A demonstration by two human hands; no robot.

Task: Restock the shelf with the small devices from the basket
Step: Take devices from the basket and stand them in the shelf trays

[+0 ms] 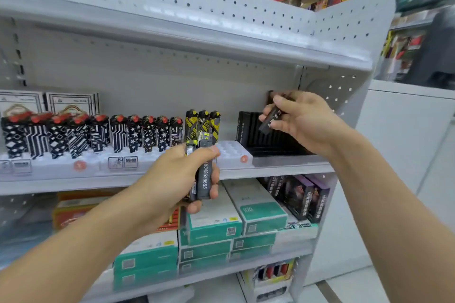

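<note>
partway: our right hand (299, 122) pinches one slim black device (272, 118) by the black slotted tray (248, 135); left hand (177, 177) grips a handful of dark stick devices (204, 174) not yet shelved.

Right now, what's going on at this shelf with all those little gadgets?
A person is stocking a shop shelf with small devices. The left hand holds a bunch of them, a dark grey device with white digits foremost. The right hand pinches a single black device above the black tray at the shelf's right end. Patterned devices with red tops and three yellow-and-black devices already stand upright in white holders to the left. No basket is in view.
</note>
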